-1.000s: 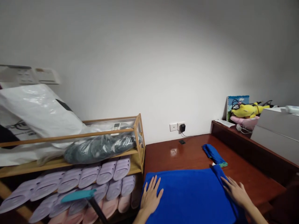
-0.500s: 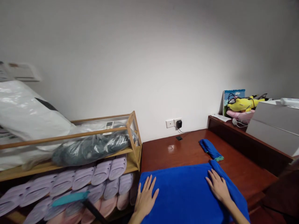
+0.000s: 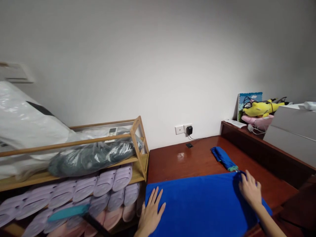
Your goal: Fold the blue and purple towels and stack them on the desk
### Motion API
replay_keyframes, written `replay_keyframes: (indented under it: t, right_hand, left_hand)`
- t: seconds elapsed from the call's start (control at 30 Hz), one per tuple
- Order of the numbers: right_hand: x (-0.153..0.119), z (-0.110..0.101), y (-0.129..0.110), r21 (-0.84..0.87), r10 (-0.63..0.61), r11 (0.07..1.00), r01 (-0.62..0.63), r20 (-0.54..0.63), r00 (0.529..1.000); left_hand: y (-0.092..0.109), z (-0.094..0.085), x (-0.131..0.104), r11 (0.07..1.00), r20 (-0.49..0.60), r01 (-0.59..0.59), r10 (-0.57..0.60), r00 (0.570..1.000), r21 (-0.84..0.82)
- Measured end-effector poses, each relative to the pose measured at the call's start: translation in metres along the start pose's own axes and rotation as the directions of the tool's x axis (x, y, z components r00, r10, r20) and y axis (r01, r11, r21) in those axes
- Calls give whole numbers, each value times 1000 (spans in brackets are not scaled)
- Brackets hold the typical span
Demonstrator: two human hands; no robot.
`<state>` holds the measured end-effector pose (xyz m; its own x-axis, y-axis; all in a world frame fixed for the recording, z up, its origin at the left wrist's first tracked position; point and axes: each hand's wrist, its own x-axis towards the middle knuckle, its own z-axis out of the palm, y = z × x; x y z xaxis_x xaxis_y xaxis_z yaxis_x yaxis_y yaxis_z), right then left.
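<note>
A blue towel (image 3: 197, 204) is spread over the near part of the reddish-brown wooden tabletop (image 3: 168, 164). My left hand (image 3: 151, 212) rests flat on its left side, fingers stretched and slightly apart. At the towel's far right corner is my right hand (image 3: 251, 191), its fingers bent around the edge of the cloth. Part of the cloth under the right hand is hidden. Just beyond that corner lies a small folded blue cloth (image 3: 224, 158) with a green edge, apart from both hands.
On the left, a wooden rack (image 3: 138, 144) holds plastic-wrapped bundles above rows of lilac and pink slippers (image 3: 101, 184). A black plug (image 3: 189, 130) sits in the wall socket. At right, a raised ledge carries a yellow plush toy (image 3: 261, 109) and grey drawers (image 3: 291, 128).
My right hand has moved right and drawn the towel's rolled right side outward, so more of it lies flat. My left hand stays on the left side. The view has shifted slightly.
</note>
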<state>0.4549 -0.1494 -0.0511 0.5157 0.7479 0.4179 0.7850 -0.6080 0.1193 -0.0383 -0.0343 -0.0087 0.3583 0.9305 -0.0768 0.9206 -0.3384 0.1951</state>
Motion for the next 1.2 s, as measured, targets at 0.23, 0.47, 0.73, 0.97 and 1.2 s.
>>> replay_keyframes:
  t: [0.23,0.47,0.73,0.97,1.2]
  right_hand:
    - [36,10,-63,169,-155,975,141,72,985]
    - [75,34,-34,229,-90,973,0,385,919]
    - [67,25,-20,216,-20,976,-17,168,986]
    - [-22,36,-11,236,-112,970,66,185,976]
    - [-16,37,12,304,-68,953,-5,229,971]
  left_hand:
    - [-2,0,-1,1000,-8,-1,1,1000,-5]
    - [0,-1,-1,1000,9,29,-29,1000,-8]
    - [-2,0,-2,999,10,16,-16,1000,-28]
    - [1,-2,-2,1000,-23,-18,18,1000,-26]
    - [-18,11,-37,999,-117,-43,45,992,21]
